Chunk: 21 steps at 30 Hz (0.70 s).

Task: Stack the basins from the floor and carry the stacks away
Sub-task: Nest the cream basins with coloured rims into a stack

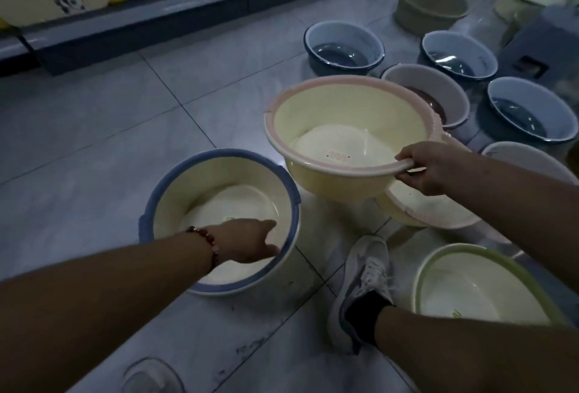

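The right hand (429, 170) gripped the pink-rimmed basin (341, 138) by its rim, lifted clear at two o'clock of the blue-rimmed basin (219, 220), likely for nesting. The left hand (247, 240), fingers loose, reached inside that floor basin to steady it.

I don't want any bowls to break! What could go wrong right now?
1. The right hand holds the pink-rimmed basin by one edge only, tilted in the air. It might slip and drop onto the pink-rimmed stack under it.
2. The shoe stands between the blue-rimmed basin and the green-rimmed basin. A step could kick one.
3. The left hand reaches into the blue-rimmed basin; a bump from the held basin might hit it.
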### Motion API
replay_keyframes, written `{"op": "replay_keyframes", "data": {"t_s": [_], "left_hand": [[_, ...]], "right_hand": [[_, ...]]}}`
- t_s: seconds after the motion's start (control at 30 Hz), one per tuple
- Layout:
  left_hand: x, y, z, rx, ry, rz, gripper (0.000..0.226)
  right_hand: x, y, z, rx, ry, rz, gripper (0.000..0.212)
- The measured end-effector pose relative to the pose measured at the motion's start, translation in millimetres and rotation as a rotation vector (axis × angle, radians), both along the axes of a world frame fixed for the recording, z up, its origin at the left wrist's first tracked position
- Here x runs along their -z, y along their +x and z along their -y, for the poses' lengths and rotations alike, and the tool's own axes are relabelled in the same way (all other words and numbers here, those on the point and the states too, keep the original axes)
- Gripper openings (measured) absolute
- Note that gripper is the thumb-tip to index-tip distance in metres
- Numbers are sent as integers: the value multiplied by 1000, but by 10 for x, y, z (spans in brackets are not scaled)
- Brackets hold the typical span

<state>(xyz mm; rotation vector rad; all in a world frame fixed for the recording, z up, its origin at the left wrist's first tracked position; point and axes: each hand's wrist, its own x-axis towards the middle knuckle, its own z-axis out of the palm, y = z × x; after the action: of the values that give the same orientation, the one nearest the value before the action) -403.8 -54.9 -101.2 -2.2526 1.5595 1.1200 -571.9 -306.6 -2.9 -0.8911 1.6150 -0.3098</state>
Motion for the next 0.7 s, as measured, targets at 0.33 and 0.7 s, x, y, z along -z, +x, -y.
{"op": "replay_keyframes", "data": {"t_s": [0.33,0.7], "left_hand": [[-1271,271,-912,-1116,-364,-474,53],[-1222,386,-1640,-1700,-760,-973,46]], "right_hand": [[-725,-150,-976,-165,24,169,18],[-164,206,-1883,-347,63,201,6]]}}
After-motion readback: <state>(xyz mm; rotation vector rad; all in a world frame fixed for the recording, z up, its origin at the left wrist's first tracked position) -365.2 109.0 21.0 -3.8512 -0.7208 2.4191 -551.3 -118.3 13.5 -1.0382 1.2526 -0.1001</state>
